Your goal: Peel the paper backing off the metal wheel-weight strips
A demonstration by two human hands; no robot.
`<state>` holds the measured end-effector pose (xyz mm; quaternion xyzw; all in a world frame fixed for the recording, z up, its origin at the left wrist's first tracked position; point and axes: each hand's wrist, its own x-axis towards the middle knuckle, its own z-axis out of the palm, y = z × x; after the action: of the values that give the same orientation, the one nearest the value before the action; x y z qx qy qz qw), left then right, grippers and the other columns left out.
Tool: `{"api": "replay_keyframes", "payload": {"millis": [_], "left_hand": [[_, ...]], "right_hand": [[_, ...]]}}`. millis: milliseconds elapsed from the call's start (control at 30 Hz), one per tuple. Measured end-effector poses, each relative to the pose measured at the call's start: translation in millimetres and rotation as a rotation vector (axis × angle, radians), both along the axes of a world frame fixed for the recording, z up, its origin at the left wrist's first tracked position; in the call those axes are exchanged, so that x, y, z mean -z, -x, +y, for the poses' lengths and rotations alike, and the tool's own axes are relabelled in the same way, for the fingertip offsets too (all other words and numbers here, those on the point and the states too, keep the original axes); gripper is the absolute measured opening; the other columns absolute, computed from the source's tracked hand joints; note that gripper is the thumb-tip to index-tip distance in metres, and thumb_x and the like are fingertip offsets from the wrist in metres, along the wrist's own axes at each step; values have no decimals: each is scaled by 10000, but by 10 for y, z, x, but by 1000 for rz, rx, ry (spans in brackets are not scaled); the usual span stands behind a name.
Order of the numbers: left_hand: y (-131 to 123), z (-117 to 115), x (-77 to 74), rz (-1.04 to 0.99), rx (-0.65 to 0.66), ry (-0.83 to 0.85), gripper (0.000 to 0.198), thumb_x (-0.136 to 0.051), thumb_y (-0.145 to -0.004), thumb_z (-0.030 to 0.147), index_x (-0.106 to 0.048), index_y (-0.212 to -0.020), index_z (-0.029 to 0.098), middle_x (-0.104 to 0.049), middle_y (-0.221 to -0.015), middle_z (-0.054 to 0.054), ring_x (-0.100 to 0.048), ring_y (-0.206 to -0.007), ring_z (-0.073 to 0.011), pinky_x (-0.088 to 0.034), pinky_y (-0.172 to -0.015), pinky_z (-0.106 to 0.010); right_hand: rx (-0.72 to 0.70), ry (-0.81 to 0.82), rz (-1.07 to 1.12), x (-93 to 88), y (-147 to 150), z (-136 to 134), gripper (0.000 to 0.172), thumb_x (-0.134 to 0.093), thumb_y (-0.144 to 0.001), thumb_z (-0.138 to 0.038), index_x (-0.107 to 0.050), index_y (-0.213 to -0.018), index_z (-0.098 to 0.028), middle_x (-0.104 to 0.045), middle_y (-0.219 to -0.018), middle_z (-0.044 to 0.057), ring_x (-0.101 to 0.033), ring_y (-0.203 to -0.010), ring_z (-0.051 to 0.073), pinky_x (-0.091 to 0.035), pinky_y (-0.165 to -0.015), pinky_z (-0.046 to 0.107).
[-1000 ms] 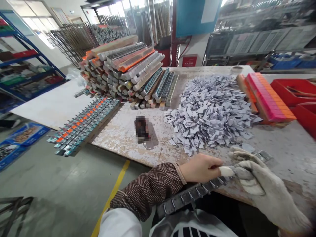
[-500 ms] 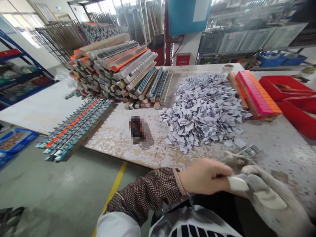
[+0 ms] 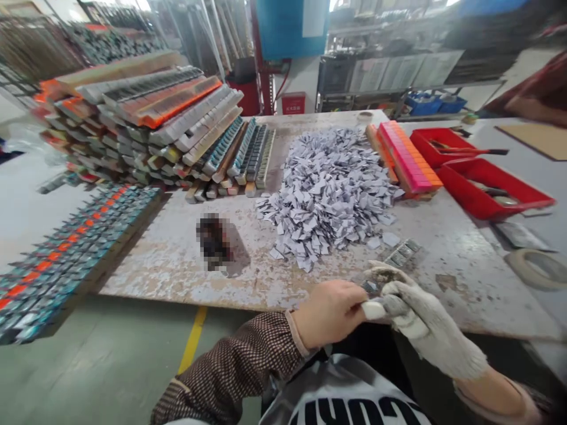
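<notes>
**Both hands closed on a metal strip at the near table edge**

I see a grey metal strip lying on the worn table at its near edge, its far end showing beyond the hands. My gloved right hand is curled over the strip's near part, fingers bent around it. My bare left hand is closed and meets the glove at the thumb; its fingertips press against the same spot, though I cannot tell exactly what they pinch.

Just beyond the strip lies a heap of grey-white paper slips. To its right sits a pink and orange block, then two red trays. A tape roll lies at the far right. To the left stands a stack of long bars, and a spiked rack overhangs the table's left edge. Nothing lies between hands and heap.
</notes>
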<state>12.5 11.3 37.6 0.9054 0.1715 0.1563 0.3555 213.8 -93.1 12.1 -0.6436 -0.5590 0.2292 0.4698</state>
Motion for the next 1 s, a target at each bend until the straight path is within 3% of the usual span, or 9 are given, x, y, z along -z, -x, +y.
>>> {"api": "replay_keyframes", "payload": {"millis": [133,200,267,333,567,767,1000], "left_hand": [[147,74,35,135,-134,60,233,-703,-941,413,-626,-939,193,-688,-910,-28,-639,-870,-203,-470,-787,-296],[236,71,49,189,-111,66,370,-707,-929,516,-623,-1086,192,-702,-1031,-57,-652,-963,-238,-497,-852,-332],[304,36,71,253,-63,48,461,-699,-924,559,-604,-1185,191,-693,-1133,-85,-648,-1045,-272,-512,-906,-375],[339,-12,98,312,-29,34,493,-703,-922,544,-586,-1243,189,-674,-1197,-101,-639,-1094,-294,-522,-937,-408],[340,-56,140,384,12,53,495,-729,-906,425,-552,-1303,188,-630,-1266,-102,-628,-1117,-300,-552,-947,-434],[327,-28,142,389,35,98,472,-713,-909,385,-540,-1299,182,-616,-1274,-105,-631,-1114,-293,-557,-952,-427],[315,-12,136,394,10,135,469,-743,-887,399,-563,-1270,196,-623,-1255,-91,-648,-1084,-287,-566,-931,-427]], "right_hand": [[46,-85,-320,52,-322,140,288,-400,-1017,-305,-643,-1171,-291,-652,-742,46,-608,-537,229,-593,-544,394],[74,-132,-498,87,-446,185,192,-478,-993,-283,-664,-1030,-259,-717,-937,105,-713,-835,278,-631,-772,462],[41,-165,-715,122,-502,207,117,-561,-963,-249,-648,-886,-230,-707,-1171,154,-651,-1195,342,-565,-998,537],[-16,-190,-883,143,-499,226,105,-589,-952,-201,-636,-859,-207,-687,-1238,171,-564,-1335,360,-504,-1090,557],[-137,-145,-1123,41,-414,390,142,-559,-941,-160,-697,-909,-150,-695,-1113,182,-602,-1244,354,-483,-1094,540],[-229,-68,-1015,79,-470,511,179,-544,-939,-156,-710,-876,-183,-702,-1059,152,-629,-1184,324,-504,-1083,515],[-156,-90,-779,282,-568,450,165,-590,-967,-297,-633,-824,-227,-698,-1174,151,-624,-1232,329,-521,-1072,547]]}}
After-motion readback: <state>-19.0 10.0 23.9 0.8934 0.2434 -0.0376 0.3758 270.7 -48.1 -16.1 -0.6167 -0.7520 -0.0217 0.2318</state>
